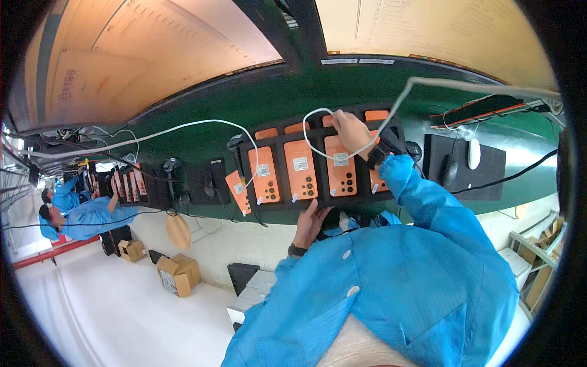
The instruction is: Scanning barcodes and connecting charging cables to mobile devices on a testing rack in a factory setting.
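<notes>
A black tray [320, 171] holds orange phones in two rows, camera lenses up, with white labels on their backs. My right hand [353, 131] reaches over the top of the third front-row phone [340, 177], its fingers closed on the end of a white cable [307, 137]. That cable loops across the same phone. At the tray's front edge rests my left hand [310, 223], thumb and finger apart, just below the second phone [298, 153]. Beside the tray's left end, another orange phone [238, 192] lies tilted with a white cable near it. My right hand partly hides the back row.
Right of the tray, a black mouse [450, 170] and a white mouse [473, 153] lie on a dark mat. Large screens [428, 27] line the back of the green bench. Cardboard boxes [178, 275] stand on the floor at left. Farther left, a person [92, 217] in blue works at more phones.
</notes>
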Motion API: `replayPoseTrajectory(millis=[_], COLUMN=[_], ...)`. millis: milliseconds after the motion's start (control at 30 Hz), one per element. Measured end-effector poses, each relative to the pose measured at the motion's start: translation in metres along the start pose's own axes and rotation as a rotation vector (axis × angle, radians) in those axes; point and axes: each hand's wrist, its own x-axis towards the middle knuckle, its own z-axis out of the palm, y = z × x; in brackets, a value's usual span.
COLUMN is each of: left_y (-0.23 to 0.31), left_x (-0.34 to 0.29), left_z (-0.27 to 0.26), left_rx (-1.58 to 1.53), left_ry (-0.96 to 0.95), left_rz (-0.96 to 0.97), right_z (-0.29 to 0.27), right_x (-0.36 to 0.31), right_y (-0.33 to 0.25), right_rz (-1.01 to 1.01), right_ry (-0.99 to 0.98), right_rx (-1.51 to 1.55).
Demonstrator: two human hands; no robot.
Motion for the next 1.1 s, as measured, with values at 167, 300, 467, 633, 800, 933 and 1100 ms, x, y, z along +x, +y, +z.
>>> replayPoseTrajectory(millis=[167,300,467,633,800,933,1100], left_y=[0.003,0.005,0.028,0.069,0.055,0.034,0.031], left_x=[-0.002,0.003,0.026,0.011,0.074,0.157,0.188], left_z=[0.003,0.014,0.030,0.071,0.167,0.205,0.192], left_rx=[-0.003,-0.029,0.339,1.297,1.433,1.796,1.975], left_ry=[0.016,-0.070,-0.005,-0.205,-0.371,-0.188,-0.153], left_rz=[0.007,0.092,0.103,-0.242,0.868,1.331,1.250], right_z=[-0.020,-0.066,-0.139,-0.130,-0.052,-0.028,-0.109], right_x=[-0.006,-0.025,-0.091,-0.182,-0.239,-0.238,-0.244], right_y=[-0.007,0.008,0.043,0.093,0.121,0.114,0.058], right_rz=[0.137,0.272,0.585,0.586,0.829,0.911,0.989], right_ry=[-0.132,0.211,0.382,0.487,0.421,0.407,0.347], right_rx=[0.129,0.298,0.182,-0.023,0.268,0.448,0.995])
